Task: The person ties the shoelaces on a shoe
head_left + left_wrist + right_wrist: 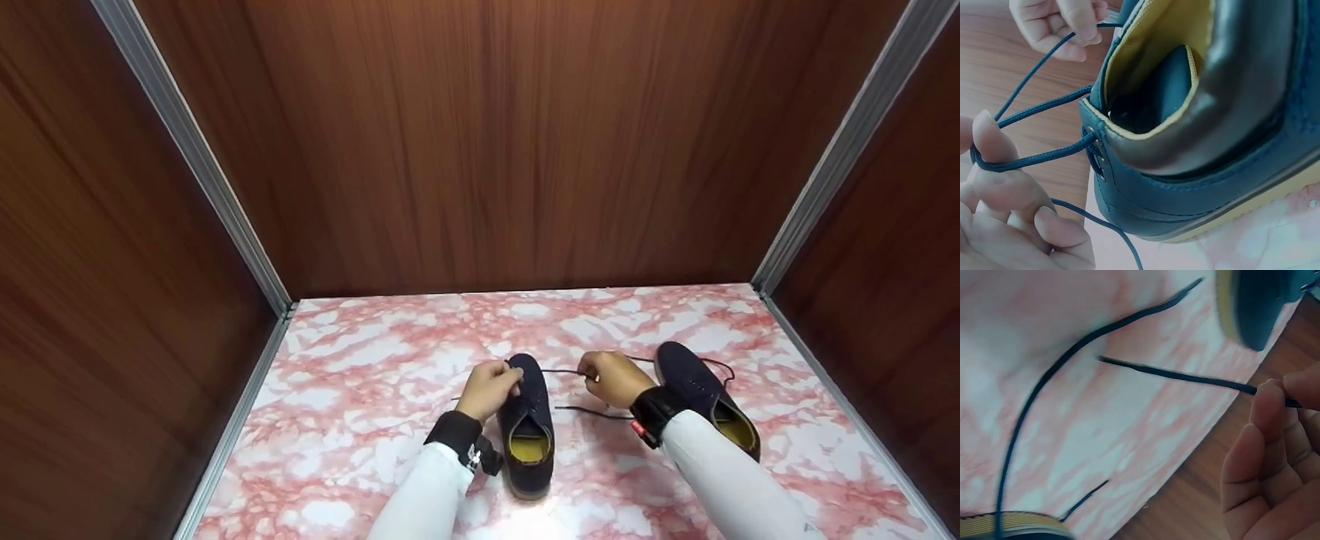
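On the pink marbled surface (360,352), between the wood-grain walls (487,150), we find a dark blue shoe (528,424) with a yellow lining standing upright, toe pointing away from the person, its dark lace (1044,154) drawn out to both sides. We note the left hand (489,388) at the shoe's toe end with its fingers curled round a loop of that lace, while the right hand (611,377) pinches another stretch of lace between thumb and fingertips (1266,405), held just above the surface. A second matching shoe (705,397) lies just beyond the right wrist, partly hidden by the white sleeve (727,480).
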The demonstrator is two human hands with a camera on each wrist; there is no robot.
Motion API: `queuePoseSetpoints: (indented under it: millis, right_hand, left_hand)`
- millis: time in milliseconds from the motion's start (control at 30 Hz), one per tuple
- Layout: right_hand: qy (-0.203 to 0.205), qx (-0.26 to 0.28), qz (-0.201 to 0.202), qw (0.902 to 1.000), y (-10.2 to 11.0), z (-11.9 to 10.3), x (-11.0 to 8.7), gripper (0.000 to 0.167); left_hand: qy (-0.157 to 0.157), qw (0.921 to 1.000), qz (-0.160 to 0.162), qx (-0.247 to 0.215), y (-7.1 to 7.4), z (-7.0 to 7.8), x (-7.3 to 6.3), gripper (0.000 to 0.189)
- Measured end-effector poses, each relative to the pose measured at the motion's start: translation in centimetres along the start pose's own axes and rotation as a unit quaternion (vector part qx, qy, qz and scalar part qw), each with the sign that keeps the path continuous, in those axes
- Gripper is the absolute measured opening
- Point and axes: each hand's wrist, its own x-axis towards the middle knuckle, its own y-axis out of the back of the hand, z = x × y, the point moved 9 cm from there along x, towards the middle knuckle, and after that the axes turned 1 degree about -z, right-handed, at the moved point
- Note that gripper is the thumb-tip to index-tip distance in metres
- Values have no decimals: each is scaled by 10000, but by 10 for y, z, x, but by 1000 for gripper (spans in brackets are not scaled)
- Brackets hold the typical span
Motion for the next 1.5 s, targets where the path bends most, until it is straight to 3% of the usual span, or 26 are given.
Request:
queuePoseSetpoints:
  millis: [167,400,633,1033,1300,1500]
  right_hand:
    - [-102,309,-116,9994,1,13,-5,4]
    - [-138,776,-44,9969,14,9,-5,8]
    - [-375,1086,302,9929,30,0,-3,10]
    - [-299,2512,98,9674,25,-24,-5,12]
    - [-188,2794,91,9600,27,-35,-4,18]
    - [-222,2776,46,9604,27,-43,-5,23]
  left_hand:
    - [103,9999,-33,-20,0,-2,3,34]
    - [344,9987,-215,-301,1,-8,7,33]
    - [164,9986,-234,-441,7,-6,11,30]
    - [-378,9992,-5,163,20,-6,9,19]
    - [-454,9984,253,221,25,-6,7,19]
    - [-376,9986,358,53,24,-5,5,21]
